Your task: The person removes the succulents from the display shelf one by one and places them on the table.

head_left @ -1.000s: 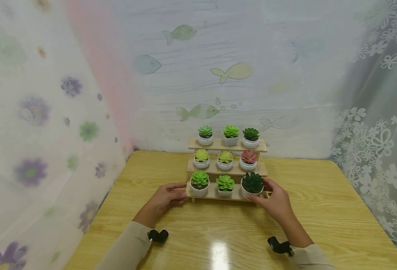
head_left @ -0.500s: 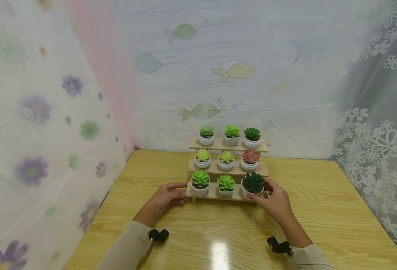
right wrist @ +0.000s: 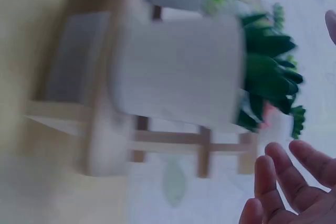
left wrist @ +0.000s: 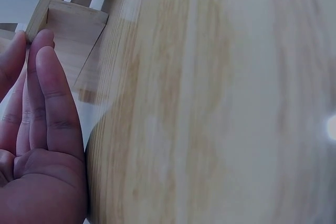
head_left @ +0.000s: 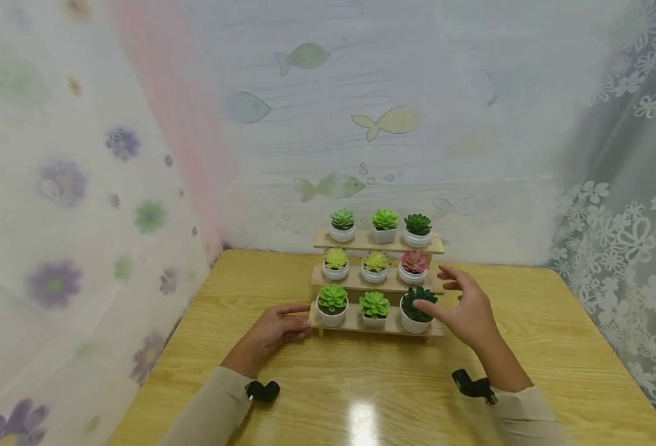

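A three-tier wooden plant stand (head_left: 352, 319) holds rows of small potted succulents on its boards. My left hand (head_left: 274, 328) is at the left end of the lowest board; in the left wrist view its thumb and fingertips pinch the board's end (left wrist: 48, 3). At the lowest board's right end stands a dark green succulent in a white pot (head_left: 414, 323). Beside it is my right hand (head_left: 472, 316), thumb and fingers spread and holding nothing; the thumb overlaps the leaves in the head view. The right wrist view shows the fingers (right wrist: 283, 174) apart from the pot.
The stand sits on a wood-grain table (head_left: 316, 384) near a fish-print curtain (head_left: 316, 124). A pink succulent (head_left: 414, 263) is on the middle board's right end. Flower-print cloth (head_left: 82, 248) hangs left and a lace curtain (head_left: 629, 235) right.
My right hand has let go of the dark green succulent's pot and moved up and to the right, its fingers spreading. My left hand stays at the stand's left end.
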Demonstrator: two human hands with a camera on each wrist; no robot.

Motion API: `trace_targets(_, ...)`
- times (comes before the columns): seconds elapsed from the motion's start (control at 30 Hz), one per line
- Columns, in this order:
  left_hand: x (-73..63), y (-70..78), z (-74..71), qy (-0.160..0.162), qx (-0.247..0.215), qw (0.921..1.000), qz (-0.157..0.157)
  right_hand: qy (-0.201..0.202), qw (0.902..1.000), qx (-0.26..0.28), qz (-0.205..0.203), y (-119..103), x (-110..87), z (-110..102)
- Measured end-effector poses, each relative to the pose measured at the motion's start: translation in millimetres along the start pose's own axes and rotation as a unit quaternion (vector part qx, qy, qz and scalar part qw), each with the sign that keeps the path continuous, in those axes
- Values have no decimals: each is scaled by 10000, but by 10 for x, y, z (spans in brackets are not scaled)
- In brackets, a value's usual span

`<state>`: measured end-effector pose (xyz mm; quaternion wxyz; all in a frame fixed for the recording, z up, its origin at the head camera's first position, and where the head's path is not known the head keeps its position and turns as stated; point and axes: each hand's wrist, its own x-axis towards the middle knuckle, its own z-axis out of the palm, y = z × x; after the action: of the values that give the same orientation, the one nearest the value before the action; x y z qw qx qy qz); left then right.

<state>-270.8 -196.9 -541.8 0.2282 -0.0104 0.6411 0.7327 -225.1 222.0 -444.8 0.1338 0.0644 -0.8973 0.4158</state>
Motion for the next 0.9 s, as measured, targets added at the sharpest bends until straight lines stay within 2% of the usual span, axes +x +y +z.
trace_targets(0.13, 0, 5, -3, -37, -17, 10000, 7, 61, 10000, 62, -18, -101, 296, -139)
trace_targets(0.3, -28, 24, 10, -67, -30, 10000, 41, -297, 9989, 165, 329, -194, 687, -273)
trace_targets(0.43, -36, 26, 17, -13, -51, 10000, 28, -550, 9967, 208, 563, -207, 934, -289)
trace_targets(0.67, -18, 0, -10, -30, -15, 10000, 6, -819, 9946, 115, 624, -211, 1155, -230)
trace_targets(0.9, -16, 9, 3, -54, -12, 10000, 39, -1019, 9921, 91, 729, -231, 1230, -221)
